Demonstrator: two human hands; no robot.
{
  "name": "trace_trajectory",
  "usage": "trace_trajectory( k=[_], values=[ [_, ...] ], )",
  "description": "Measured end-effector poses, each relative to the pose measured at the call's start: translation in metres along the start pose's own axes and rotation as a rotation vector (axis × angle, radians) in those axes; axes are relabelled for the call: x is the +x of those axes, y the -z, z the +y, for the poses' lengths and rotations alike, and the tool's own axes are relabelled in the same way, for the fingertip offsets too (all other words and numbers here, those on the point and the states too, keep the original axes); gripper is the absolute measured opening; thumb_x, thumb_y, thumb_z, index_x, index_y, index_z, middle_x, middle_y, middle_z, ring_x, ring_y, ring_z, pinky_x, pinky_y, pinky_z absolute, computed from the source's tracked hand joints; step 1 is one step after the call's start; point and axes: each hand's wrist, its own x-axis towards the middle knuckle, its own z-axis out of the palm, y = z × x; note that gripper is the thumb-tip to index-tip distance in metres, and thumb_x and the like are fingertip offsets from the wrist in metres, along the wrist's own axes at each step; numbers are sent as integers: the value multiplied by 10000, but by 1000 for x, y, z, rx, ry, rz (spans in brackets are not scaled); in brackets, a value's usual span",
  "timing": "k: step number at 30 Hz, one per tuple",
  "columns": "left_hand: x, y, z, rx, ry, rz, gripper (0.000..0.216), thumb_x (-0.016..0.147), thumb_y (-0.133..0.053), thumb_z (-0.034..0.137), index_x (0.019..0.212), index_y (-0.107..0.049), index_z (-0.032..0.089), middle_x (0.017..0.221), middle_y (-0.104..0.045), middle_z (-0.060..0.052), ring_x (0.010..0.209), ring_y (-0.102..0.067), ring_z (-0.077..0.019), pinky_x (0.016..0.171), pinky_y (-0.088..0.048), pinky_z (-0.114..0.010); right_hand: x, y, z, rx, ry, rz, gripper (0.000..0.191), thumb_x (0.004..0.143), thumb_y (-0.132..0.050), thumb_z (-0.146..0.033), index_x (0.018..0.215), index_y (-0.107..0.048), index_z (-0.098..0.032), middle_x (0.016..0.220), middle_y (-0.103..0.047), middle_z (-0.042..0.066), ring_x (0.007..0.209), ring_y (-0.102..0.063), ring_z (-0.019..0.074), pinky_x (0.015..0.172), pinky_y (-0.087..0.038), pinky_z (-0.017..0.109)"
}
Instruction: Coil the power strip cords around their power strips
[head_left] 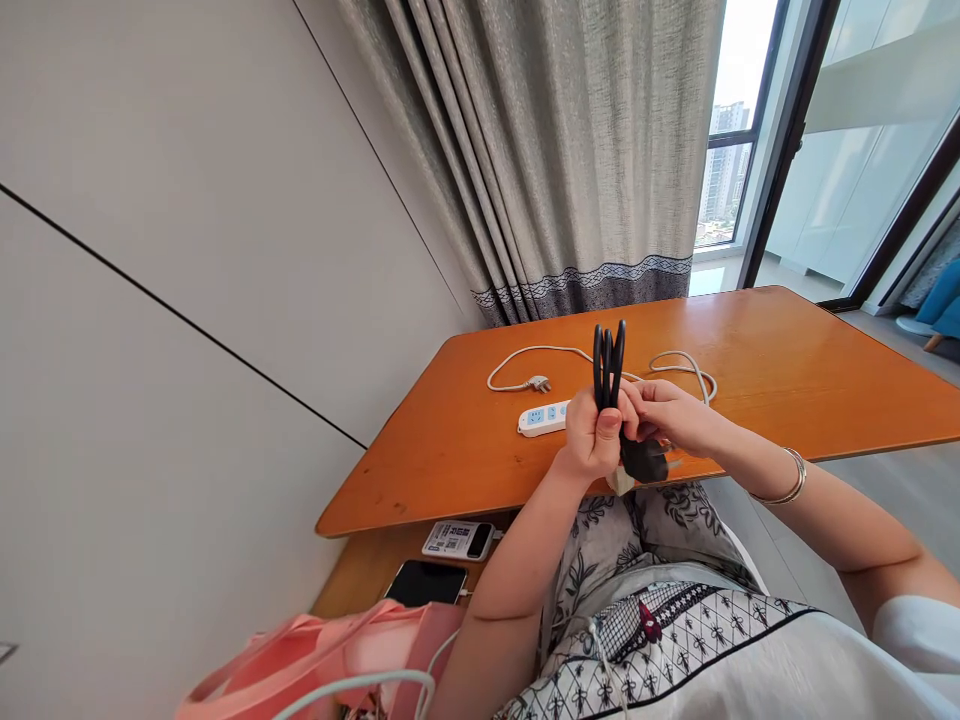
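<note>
Black folded cable [608,362] upright, gripped by closed left hand [591,437]; right hand [670,415] just beside, fingers curled near its plug [643,460], above white power strip [545,417] on wooden surface [787,370].

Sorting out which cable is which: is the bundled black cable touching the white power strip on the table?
Apart. The head view shows the black cable raised in the left hand, above the power strip.

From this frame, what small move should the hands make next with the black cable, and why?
Probably wrap the loose plug end around the bundle. The left hand grips the folded black cable upright, loops standing above the fist, while the right hand pinches it just beside. The black plug hangs free below both hands, over the edge of the wooden table, so that end looks unsecured.
</note>
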Motion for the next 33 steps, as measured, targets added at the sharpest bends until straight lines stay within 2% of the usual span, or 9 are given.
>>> trace_trajectory(
  k=[8, 13, 18, 21, 23, 25, 28, 31, 33],
  values=[
    [3, 1, 0, -182, 29, -8, 409, 1016, -375, 494, 760, -547, 225, 537, -620, -34, 681, -650, -215, 680, -500, -354, 3, 0, 7, 120, -67, -37, 194, 656, -707, -273, 720, -551, -176, 509, -518, -56, 423, -486, 71, 389, -338, 166],
    [6, 4, 1, -234, 122, -80, 407, 974, -474, 532, 743, -567, 210, 662, -676, -60, 706, -663, -215, 709, -502, -364, 5, -4, 5, 266, -6, -87, 250, 641, -727, -290, 754, -529, -188, 563, -550, -49, 464, -532, 83, 449, -447, 200],
    [11, 1, 8, -369, 196, 43, 407, 961, -515, 533, 700, -490, 222, 487, -556, -1, 605, -604, -195, 646, -465, -339, 4, 8, -1, -76, 62, 16, 307, 701, -746, -314, 788, -471, -206, 546, -554, -73, 433, -519, 70, 406, -374, 162],
    [19, 3, 12, -526, 356, 129, 479, 912, -555, 607, 663, -398, 229, 383, -439, 42, 459, -509, -169, 523, -398, -298, 6, 21, -6, -248, 261, 192, 328, 772, -733, -369, 890, -468, -216, 625, -585, -57, 513, -582, 94, 442, -401, 180],
    [25, 5, 11, -607, 511, 148, 519, 926, -513, 626, 639, -347, 227, 341, -349, 61, 392, -437, -146, 482, -353, -275, 11, 26, -9, -194, 475, 370, 394, 773, -758, -385, 991, -467, -234, 769, -599, -39, 647, -613, 100, 500, -438, 186],
    [29, 9, 10, -684, 686, 168, 525, 987, -400, 595, 627, -314, 223, 320, -264, 72, 355, -370, -126, 472, -331, -259, 17, 27, -12, -104, 569, 426, 422, 789, -759, -383, 1079, -482, -252, 893, -598, -14, 780, -616, 115, 587, -491, 204],
    [31, 13, 8, -808, 858, 244, 505, 1043, -266, 516, 638, -310, 219, 324, -180, 80, 345, -297, -115, 466, -313, -236, 26, 23, -16, 76, 411, 234, 266, 874, -659, -340, 1080, -542, -220, 872, -605, 5, 786, -609, 132, 683, -533, 259],
    [31, 16, 8, -874, 899, 330, 479, 1054, -250, 482, 660, -316, 219, 352, -154, 87, 359, -254, -108, 466, -310, -214, 29, 19, -15, 339, 199, 45, 140, 888, -581, -246, 1000, -598, -163, 728, -556, -21, 665, -572, 111, 674, -516, 266],
    [31, 17, 7, -894, 913, 366, 468, 1053, -258, 483, 668, -308, 221, 372, -145, 91, 364, -233, -104, 459, -307, -203, 30, 16, -10, 459, 158, 5, 164, 863, -574, -199, 1009, -626, -146, 656, -502, -46, 612, -530, 97, 656, -489, 253]
  ],
)
